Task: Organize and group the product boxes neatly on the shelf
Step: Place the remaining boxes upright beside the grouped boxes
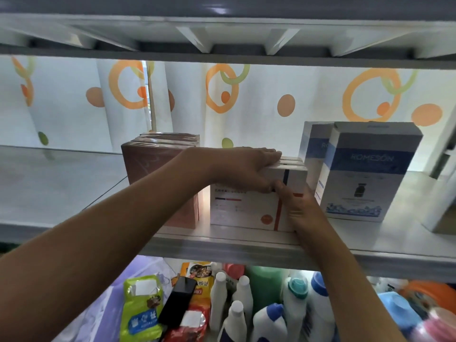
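white boxes squared up between two hands

head view: the white boxes [246, 206], a short row standing on edge with a red and navy stripe on the front, sit at the front lip of the shelf [246, 240]. they stand between the pink boxes [160, 174] on the left, a narrow gap apart, and the blue-banded boxes [365, 174] on the right, just beside them. the left hand [244, 166] lies across the top of the row, fingers straight and flat over the top edges, thumb down the front face; it presses rather than grasps. the right hand [298, 206] lies against the front right corner, thumb on the front; its fingers go round the side out of sight, so i cannot tell whether it grips or only pushes. the row's long axis runs back into the shelf, away from the person, and both hands are at its near end. any slide toward the pink boxes would likely be driven by the right hand, with the left steadying from above. bottles and snack pouches crowd the level below.
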`<control>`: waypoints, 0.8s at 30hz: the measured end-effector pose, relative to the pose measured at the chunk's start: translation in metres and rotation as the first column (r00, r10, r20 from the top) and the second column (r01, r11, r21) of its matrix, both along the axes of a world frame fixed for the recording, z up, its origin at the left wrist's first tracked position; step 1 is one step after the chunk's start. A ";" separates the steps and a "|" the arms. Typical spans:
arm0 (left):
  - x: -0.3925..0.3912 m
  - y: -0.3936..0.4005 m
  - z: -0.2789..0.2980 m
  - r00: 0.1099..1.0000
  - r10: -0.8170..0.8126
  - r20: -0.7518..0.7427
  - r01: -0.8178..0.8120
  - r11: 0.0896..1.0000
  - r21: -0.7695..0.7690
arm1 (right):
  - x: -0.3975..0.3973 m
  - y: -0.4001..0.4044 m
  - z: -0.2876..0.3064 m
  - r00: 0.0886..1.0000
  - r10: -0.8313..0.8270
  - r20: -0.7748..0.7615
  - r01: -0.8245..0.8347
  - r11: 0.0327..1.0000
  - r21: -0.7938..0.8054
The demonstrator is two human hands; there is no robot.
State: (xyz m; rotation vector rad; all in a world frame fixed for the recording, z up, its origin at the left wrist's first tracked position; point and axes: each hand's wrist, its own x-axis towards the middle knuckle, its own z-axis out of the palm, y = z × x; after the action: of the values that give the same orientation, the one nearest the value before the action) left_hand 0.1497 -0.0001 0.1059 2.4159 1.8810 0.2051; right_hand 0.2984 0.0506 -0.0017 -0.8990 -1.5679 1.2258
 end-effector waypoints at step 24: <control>0.020 -0.023 -0.021 0.951 0.180 -0.251 -0.072 0.919 0.387 | 0.014 -0.014 0.001 0.993 0.012 -0.114 -0.009 1.000 0.029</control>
State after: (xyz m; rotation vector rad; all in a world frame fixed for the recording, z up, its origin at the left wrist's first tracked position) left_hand 0.1697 -0.0234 0.0850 2.6857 2.3154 0.2606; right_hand 0.3126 0.0363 -0.0011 -0.7893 -1.4967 1.2376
